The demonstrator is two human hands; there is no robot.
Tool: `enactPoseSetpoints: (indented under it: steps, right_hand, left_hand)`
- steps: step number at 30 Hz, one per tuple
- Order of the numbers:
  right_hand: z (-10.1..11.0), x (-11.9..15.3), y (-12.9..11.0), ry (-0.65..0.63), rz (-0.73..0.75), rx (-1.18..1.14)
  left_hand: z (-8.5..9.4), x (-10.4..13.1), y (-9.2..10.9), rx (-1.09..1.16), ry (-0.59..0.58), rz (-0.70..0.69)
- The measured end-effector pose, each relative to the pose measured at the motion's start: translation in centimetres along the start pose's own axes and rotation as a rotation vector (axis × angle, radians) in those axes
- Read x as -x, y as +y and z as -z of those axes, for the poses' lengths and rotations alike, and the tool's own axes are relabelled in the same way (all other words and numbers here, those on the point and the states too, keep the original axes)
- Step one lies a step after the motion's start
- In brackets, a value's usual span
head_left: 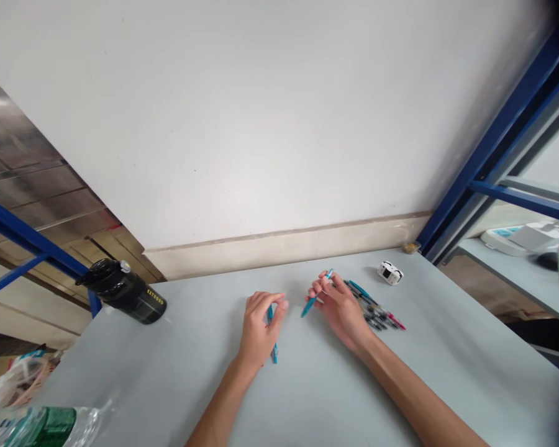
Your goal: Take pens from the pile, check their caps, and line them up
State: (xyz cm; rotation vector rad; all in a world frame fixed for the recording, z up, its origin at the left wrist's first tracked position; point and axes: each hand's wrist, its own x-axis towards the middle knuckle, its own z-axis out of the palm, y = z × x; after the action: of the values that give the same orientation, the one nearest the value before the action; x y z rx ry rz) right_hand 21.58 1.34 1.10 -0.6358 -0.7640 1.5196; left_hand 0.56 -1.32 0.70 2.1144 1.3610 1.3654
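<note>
My right hand (342, 307) holds a teal pen (310, 305) between thumb and fingers, above the table and tilted, with one end pointing down to the left. My left hand (259, 326) arches over another blue pen (274, 352), which seems to lie on the table beneath it. That pen shows through the gap between thumb and forefinger and again below the hand; its middle is hidden. The left fingers are loosely curved, the thumb tip close to the forefinger tip. Partly behind my right hand lies a pile of several pens (377, 315), mostly dark, with a blue and a red one.
On the grey table (190, 372) a black bottle (128, 292) stands at the left. A small white object (390, 273) and a small tub (410, 247) are at the back right. A clear plastic bottle (58, 425) shows at lower left. Blue frame posts (489, 146) flank the table; a wall (279, 143) rises behind.
</note>
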Motion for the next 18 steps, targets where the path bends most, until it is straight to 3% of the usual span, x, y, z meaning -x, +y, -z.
enactPoseSetpoints:
  steps: [5,12,18]
  right_hand:
    - [0.9,-0.3,-1.9,0.038,-0.082,-0.167]
    - [3.6,-0.4,-2.3,0.126,-0.110,-0.328]
    - [3.7,-0.4,-2.8,0.124,-0.070,-0.329]
  left_hand:
    - [0.3,0.0,-0.2,0.050,0.076,0.135]
    - [0.3,0.0,-0.5,0.060,0.105,0.172]
    - [0.4,0.0,-0.7,0.070,0.104,0.199]
